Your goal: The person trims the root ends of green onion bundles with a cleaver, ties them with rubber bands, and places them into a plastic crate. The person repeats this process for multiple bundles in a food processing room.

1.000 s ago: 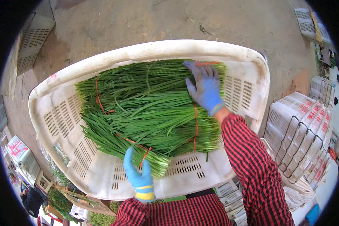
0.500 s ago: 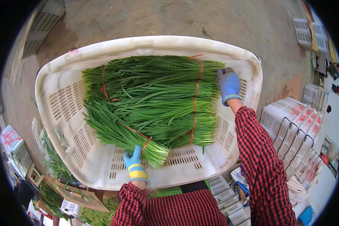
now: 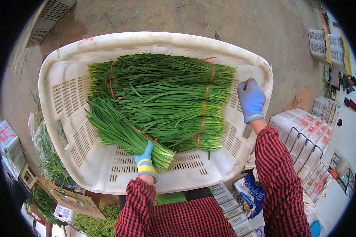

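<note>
Several bundles of garlic chives (image 3: 166,71) lie side by side in a large white plastic basket (image 3: 83,185), their pale cut ends to the right and red ties around them. Nearest me, one bundle (image 3: 122,128) slants across the others, its stems toward the lower right. My left hand (image 3: 145,160), in a blue glove with a yellow-striped cuff, grips this bundle near its stem end; some fingers are hidden beneath the leaves. My right hand (image 3: 251,98), also gloved in blue, is closed just right of the stem ends, by the basket's right wall, apart from the chives. Nothing shows in it.
Stacked white crates (image 3: 304,126) with red markings and dark wire handles stand to the right. At the lower left are a wooden box (image 3: 73,199), loose greens (image 3: 53,158) and clear plastic. A blue-and-white bag (image 3: 251,193) lies by the basket's lower right. Concrete floor (image 3: 166,15) stretches beyond.
My right hand has moved off the far bundle's stem ends, right and toward me. My left hand has closed further around the slanted bundle's stem end. The basket sits slightly higher in view.
</note>
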A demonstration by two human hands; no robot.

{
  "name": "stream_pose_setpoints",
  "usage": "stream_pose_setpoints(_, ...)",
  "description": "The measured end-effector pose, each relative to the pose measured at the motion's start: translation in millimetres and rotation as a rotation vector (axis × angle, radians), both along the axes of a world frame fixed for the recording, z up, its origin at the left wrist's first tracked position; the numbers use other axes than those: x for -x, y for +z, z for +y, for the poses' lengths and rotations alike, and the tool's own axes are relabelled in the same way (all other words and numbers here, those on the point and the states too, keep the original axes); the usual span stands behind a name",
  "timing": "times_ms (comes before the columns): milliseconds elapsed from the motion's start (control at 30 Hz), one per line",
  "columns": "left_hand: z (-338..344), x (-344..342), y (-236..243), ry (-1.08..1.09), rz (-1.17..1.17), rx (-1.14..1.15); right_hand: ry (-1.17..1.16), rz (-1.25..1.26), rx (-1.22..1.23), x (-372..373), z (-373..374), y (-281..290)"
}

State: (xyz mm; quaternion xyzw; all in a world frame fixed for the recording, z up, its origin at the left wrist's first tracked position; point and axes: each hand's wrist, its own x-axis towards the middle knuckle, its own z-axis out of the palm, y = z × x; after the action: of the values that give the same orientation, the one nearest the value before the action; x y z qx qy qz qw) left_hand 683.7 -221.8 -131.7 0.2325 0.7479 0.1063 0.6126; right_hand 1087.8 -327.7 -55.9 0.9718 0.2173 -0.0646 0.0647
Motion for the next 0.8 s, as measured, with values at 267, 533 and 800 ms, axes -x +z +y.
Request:
stream_pose_setpoints(267, 3.3, -3.7, -15.6, 0.171, 0.011, 0.024, 0.552, 0.041, 0.106, -18.6, 27.5, -29.8)
stream_pose_setpoints(533, 22.6, 23.7, 12.4, 0.156, -0.121, 0.091, 0.689, -0.046, 0.306, -25.8, 37.3, -44.4)
stream_pose_setpoints(800, 67.4, 77.6, 157.1, 0.144, -0.428, 0.41, 0.634, 0.571, 0.569, 69.8, -70.8, 88.5)
